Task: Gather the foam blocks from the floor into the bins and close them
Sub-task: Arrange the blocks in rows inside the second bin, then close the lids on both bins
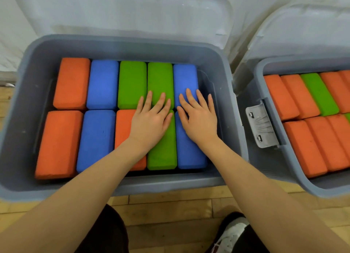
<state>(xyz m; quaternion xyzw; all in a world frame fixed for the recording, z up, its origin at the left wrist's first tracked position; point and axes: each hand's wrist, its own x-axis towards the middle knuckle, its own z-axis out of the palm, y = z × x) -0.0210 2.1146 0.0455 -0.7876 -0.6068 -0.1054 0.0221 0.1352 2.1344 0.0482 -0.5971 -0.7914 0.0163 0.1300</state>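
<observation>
- Head view: left hand and right hand lay flat, fingers spread, on the blocks in the bin, probably levelling them so the lid could close.
- No blocks showed on the floor.

It looks like a gym or activity hall. A pale wooden strip floor runs along the bottom of the frame, a white fabric backdrop fills the top, and two grey storage bins in the middle hold rows of coloured foam blocks.
</observation>
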